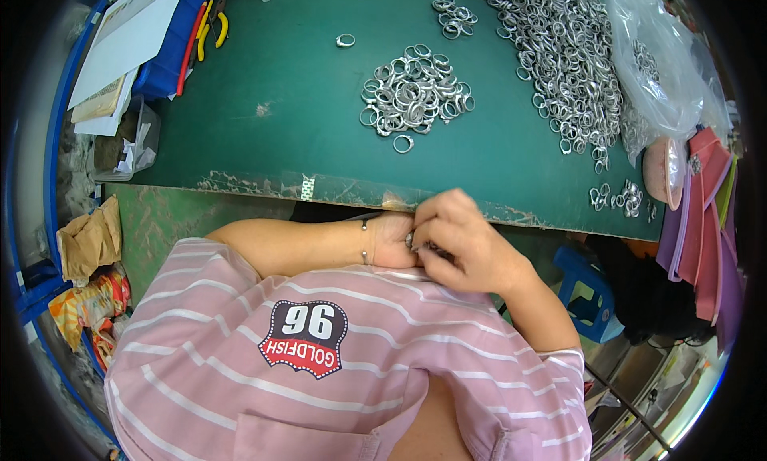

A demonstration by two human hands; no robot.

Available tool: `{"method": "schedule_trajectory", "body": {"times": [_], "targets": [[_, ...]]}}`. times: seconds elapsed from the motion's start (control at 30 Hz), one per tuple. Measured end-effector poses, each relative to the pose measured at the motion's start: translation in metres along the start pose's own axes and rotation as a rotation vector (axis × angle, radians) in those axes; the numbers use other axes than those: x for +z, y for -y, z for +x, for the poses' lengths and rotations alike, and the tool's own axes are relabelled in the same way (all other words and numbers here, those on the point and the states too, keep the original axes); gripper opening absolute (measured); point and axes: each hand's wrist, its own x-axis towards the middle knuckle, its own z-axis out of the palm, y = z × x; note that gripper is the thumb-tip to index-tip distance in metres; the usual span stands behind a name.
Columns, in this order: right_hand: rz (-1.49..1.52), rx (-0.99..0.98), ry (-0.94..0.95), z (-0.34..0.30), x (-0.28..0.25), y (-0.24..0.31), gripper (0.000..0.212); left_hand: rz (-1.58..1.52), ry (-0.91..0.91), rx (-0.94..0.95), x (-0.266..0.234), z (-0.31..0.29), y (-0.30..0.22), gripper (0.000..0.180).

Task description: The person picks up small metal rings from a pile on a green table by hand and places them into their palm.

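Observation:
Just off the near table edge, my two hands meet in front of my striped shirt. My left hand [391, 239] comes in from the left, with a thin bracelet at the wrist. Its fingers are hidden behind my right hand [457, 239]. The right hand's fingers are curled closed over the left hand and slightly blurred. A small silvery piece [410, 240], perhaps a ring, shows between the two hands. Beyond them on the green table [264, 145] lies a pile of silver-coloured rings [415, 93]. One loose ring [403, 144] lies at the pile's near side, another ring [345, 40] farther off.
A big ring heap [563, 61] spreads at the far right beside a clear plastic bag [659, 69]. Smaller ring groups lie behind the pile and near the right corner. Yellow-handled pliers [212, 29] and a blue bin [172, 49] are far left. A blue stool [587, 293] stands below right.

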Motion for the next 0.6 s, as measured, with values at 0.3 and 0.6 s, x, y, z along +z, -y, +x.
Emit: {"method": "schedule_trajectory", "body": {"times": [0.3, 0.6], "targets": [[-0.655, -0.088, -0.222, 0.076, 0.004, -0.029, 0.041, -0.112, 0.05, -0.06, 0.021, -0.003, -0.001, 0.046], [-0.514, 0.134, -0.321, 0.019, -0.019, -0.03, 0.044, -0.025, -0.199, -0.041, 0.021, -0.003, -0.002, 0.042]]}}
